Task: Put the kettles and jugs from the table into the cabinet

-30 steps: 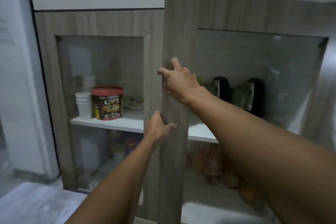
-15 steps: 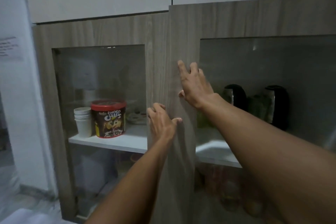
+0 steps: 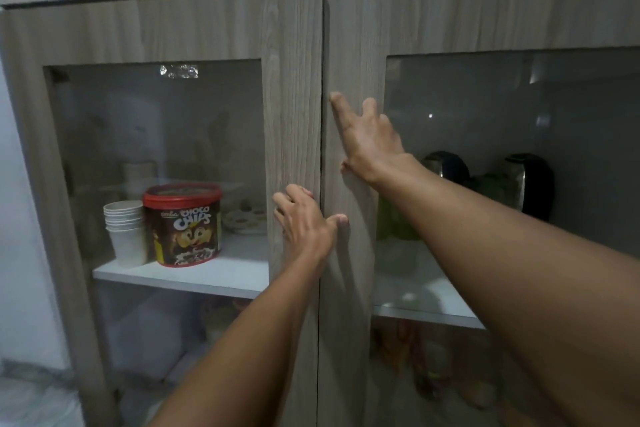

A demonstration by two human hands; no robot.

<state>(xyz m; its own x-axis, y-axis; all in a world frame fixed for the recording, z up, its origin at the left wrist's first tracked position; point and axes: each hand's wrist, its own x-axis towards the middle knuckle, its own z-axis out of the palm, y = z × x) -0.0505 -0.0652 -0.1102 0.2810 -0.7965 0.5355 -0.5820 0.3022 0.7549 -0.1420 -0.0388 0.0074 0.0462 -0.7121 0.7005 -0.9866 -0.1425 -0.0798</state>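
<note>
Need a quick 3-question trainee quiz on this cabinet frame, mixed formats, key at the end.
1. True or false: the right hand lies flat on the right door.
2. What stands beside the Choco Chips tub on its left? A) paper cups B) a kettle C) a jug
3. Fill in: behind the right glass, two dark ___ stand on the shelf.

Key: 1 true; 2 A, the paper cups; 3 kettles.

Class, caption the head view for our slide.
Both hands press cabinet doors shut; two kettles behind glass.
</note>
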